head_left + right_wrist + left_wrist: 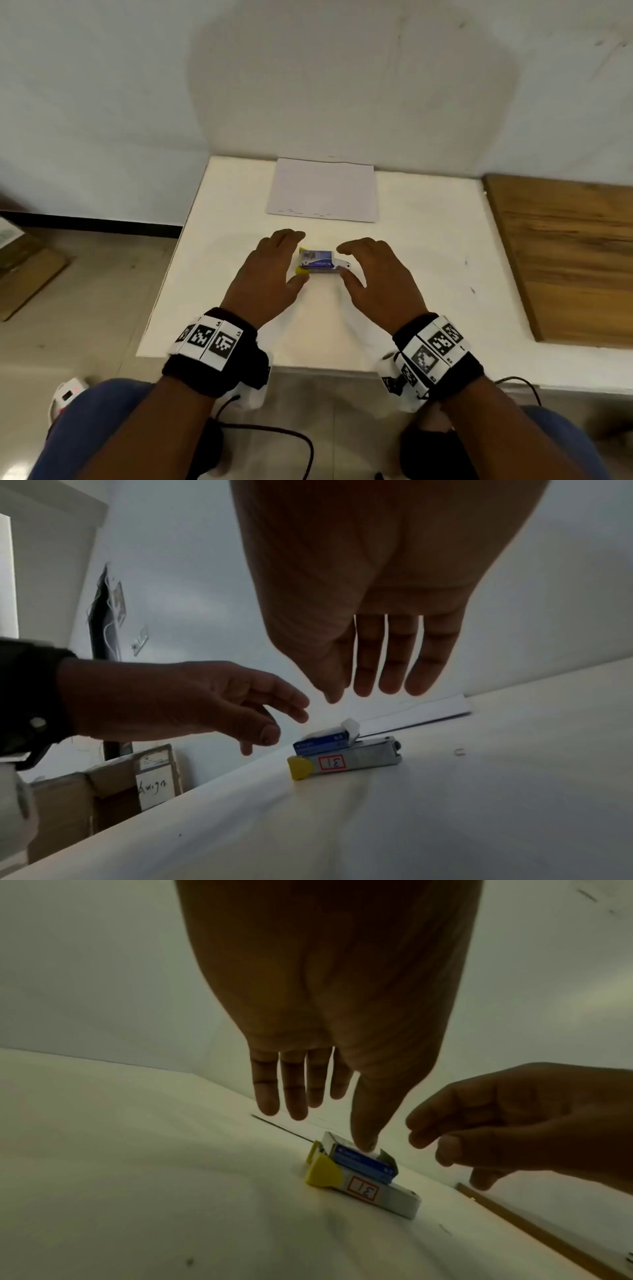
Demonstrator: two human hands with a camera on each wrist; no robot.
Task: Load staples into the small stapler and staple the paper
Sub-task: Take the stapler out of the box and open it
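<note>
Small stapler [320, 271], grey with a yellow end cap and a red-framed label reading "31", lies flat on the white table [411, 274]. A blue staple box [317, 258], its white end flap raised, rests on top of the stapler. Your left hand [270, 270] hovers just left of the stapler, fingers [294, 1091] straight and slightly spread, holding nothing; whether the thumb tip meets the box cannot be told. Your right hand [373, 274] hovers just right of the stapler, fingers [394, 658] extended and apart, holding nothing. The paper [323, 190] lies flat beyond the stapler, well apart from it. A wooden board [565, 257] lies far right of the stapler.
</note>
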